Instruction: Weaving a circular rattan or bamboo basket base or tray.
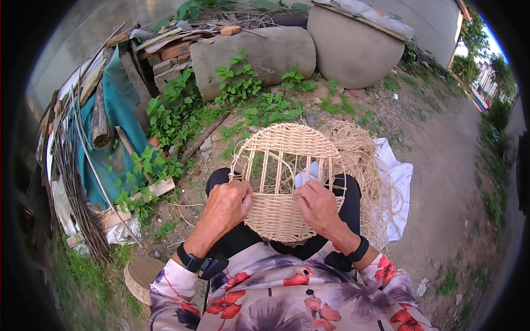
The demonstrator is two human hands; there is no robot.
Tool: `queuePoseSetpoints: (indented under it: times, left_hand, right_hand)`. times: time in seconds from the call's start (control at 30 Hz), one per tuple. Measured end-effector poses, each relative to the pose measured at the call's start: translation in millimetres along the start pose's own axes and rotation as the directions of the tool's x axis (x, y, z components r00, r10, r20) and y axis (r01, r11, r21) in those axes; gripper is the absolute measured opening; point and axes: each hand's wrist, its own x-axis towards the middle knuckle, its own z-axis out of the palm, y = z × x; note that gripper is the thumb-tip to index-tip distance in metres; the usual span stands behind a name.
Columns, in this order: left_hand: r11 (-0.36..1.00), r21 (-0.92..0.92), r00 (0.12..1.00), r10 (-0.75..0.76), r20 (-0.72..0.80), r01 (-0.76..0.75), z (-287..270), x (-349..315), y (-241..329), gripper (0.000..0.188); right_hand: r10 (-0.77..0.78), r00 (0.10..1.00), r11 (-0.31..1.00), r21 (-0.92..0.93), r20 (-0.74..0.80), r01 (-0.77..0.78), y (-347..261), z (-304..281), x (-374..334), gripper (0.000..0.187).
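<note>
A rounded, pale woven straw basket piece (282, 218) rests across my lap, with tightly woven bands at its near and far ends. Between these bands, bare upright strands leave open gaps. My left hand (229, 201) is closed at the left edge of the near band, its fingertips mostly hidden behind the knuckles. On the other side, my right hand (317, 205) is curled closed at the upper right of the same band. Whether either hand also pinches a single strand, I cannot make out. Loose rope strands (359, 149) lie heaped just beyond the piece, to the right.
A white cloth (395, 187) lies under the strand heap. At lower left sits a round woven item (141, 277). Sticks and a teal tarp (113, 99) lean at far left. A concrete cylinder (256, 58) and a large clay-coloured vat (356, 47) stand beyond the leafy plants.
</note>
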Motion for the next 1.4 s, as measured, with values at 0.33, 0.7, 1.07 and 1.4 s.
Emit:
queuePoseSetpoints:
  times: [0.33, 0.7, 1.07, 1.4]
  left_hand:
    - [0.968, -0.251, 0.998, 0.027, 0.062, -0.011, -1, 9, -14, 0.016]
    - [0.986, -0.049, 0.953, 0.167, 0.251, -0.16, 17, 36, -14, 0.047]
    - [0.984, 0.045, 0.985, 0.17, -0.007, -0.17, 7, -1, -2, 0.019]
    - [0.956, 0.182, 0.97, 0.24, -0.026, -0.232, 11, -1, -7, 0.015]
  right_hand:
    - [0.074, 0.995, 0.986, 0.157, -0.071, -0.062, -34, 23, 20, 0.01]
    - [0.111, 0.992, 0.99, 0.089, -0.059, -0.105, -27, 55, 31, 0.007]
    - [0.163, 0.984, 0.973, 0.176, -0.07, -0.148, -8, 2, 4, 0.024]
    - [-0.054, 0.998, 0.994, -0.094, 0.024, 0.056, -21, 9, 5, 0.011]
